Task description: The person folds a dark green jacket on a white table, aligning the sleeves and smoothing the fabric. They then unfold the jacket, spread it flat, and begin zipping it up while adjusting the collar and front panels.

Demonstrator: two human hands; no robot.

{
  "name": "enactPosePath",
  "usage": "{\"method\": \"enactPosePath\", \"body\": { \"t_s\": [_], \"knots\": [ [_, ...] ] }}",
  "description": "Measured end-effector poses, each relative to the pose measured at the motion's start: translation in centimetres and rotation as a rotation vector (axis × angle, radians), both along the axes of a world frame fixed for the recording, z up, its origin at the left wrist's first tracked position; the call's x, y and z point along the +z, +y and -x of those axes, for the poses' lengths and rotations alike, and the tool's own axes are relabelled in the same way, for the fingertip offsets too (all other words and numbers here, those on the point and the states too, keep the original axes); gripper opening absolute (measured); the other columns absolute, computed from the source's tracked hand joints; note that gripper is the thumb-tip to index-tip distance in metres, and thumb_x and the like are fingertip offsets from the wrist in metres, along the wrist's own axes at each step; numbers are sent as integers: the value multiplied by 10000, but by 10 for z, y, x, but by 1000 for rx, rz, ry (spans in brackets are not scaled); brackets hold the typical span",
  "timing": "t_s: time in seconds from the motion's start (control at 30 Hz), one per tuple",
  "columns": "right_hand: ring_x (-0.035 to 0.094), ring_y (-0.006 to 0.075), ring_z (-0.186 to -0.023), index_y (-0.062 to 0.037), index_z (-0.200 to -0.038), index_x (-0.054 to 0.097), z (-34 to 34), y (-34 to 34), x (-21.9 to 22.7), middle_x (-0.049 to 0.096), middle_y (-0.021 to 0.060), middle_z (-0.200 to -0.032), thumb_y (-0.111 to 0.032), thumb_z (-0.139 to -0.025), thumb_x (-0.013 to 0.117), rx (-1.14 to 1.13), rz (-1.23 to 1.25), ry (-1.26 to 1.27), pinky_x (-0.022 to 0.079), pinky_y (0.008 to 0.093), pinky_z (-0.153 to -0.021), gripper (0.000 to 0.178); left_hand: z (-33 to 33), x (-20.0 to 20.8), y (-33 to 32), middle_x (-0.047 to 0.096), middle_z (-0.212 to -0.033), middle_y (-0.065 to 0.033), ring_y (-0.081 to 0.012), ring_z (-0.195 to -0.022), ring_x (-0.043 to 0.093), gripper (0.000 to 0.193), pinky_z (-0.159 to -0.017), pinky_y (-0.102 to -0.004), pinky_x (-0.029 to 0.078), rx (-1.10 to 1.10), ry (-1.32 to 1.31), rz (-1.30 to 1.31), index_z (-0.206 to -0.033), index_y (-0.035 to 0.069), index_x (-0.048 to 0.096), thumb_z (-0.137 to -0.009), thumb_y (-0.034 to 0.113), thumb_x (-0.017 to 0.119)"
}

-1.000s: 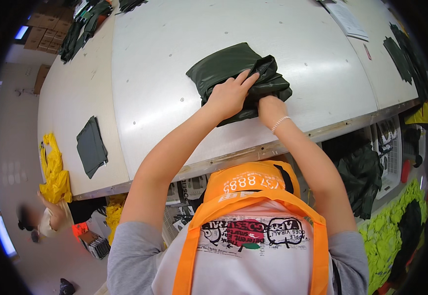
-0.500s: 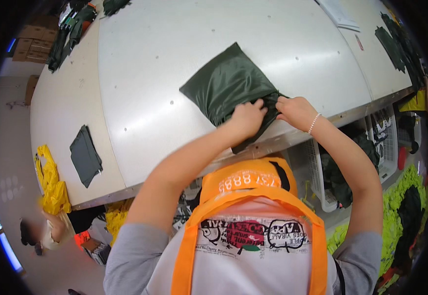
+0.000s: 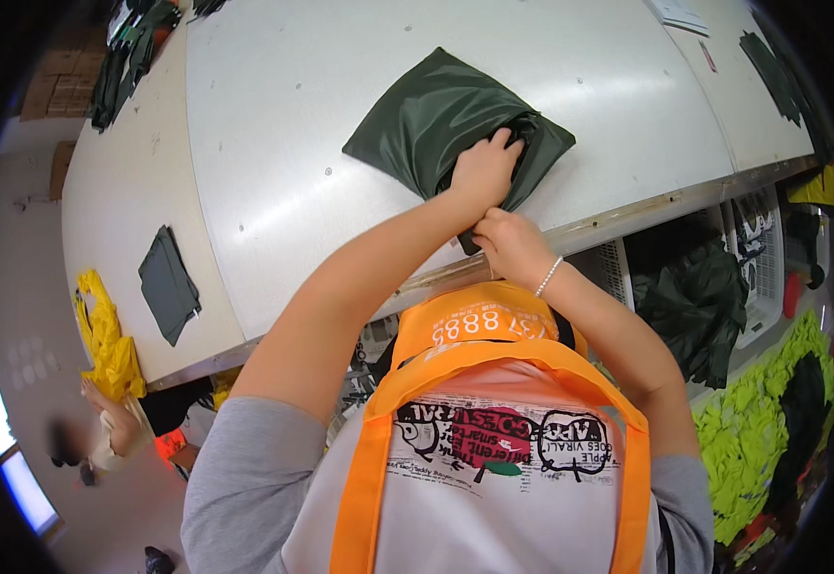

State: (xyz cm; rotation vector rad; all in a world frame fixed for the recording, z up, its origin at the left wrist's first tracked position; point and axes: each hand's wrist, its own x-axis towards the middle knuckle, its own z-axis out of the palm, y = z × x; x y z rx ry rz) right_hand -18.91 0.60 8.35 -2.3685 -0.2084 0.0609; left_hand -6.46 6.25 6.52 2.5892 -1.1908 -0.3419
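A dark green, shiny cloth pouch (image 3: 426, 120) lies on the pale tabletop in front of me, one corner pointing away. Its open side faces me, with bunched fabric at the mouth. My left hand (image 3: 486, 174) is at that mouth, fingers curled over the gathered cloth and partly hidden in its folds. Below it, close to the left wrist, my right hand (image 3: 514, 246) is closed on the pouch's near corner at the table edge. A beaded bracelet circles the right wrist.
A folded dark green piece (image 3: 168, 284) and yellow cloth (image 3: 108, 335) lie at the table's left. Dark green pieces (image 3: 771, 77) and papers (image 3: 680, 15) lie at the right. Below the edge stand white crates (image 3: 766, 253) and lime-green cloth (image 3: 747, 450). Another person (image 3: 115, 426) is at far left.
My right hand has moved from the pouch's right corner down and left to its near corner. The right corner now lies spread out and free. My left hand remains at the mouth.
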Motion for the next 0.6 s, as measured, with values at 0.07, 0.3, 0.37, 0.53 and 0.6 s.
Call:
{"method": "enactPosePath", "body": {
  "t_s": [0.07,0.3,0.37,0.53,0.6],
  "knots": [
    [615,316,-772,-37,-784,631,6,-1,0,594,113,-834,-113,-801,602,14,59,16,500,419,-669,84,10,-3,1,434,-1335,-170,-337,-982,592,549,-835,-416,509,-35,-85,-18,-1308,67,460,-779,95,604],
    [604,321,-782,-69,-815,681,4,-46,10,604,96,-805,-117,-789,609,-152,-8,10,490,418,-687,90,-19,107,25,524,-1251,-149,-327,-1090,543,599,-927,-379,449,-214,3,455,-1230,39,528,-714,252,745],
    [597,324,-782,-68,-825,685,4,-54,10,606,98,-816,-111,-789,606,-171,-90,-2,484,420,-692,97,-20,101,49,574,-1074,-150,-318,-995,559,588,-849,-387,464,-91,144,395,-1087,12,591,-637,334,791],
    [588,325,-782,-48,-813,678,2,-65,18,598,108,-810,-94,-785,608,-186,-58,1,478,415,-706,88,14,46,62,544,-1013,-126,-316,-941,520,445,-796,-383,463,-225,-15,573,-1036,40,589,-670,213,774],
    [589,320,-790,-44,-807,676,1,-69,15,596,108,-812,-90,-783,611,-172,-6,-8,479,409,-713,84,18,33,52,553,-1029,-123,-319,-946,536,402,-790,-380,472,-271,-24,527,-1021,40,589,-679,174,753]
  ]
}}
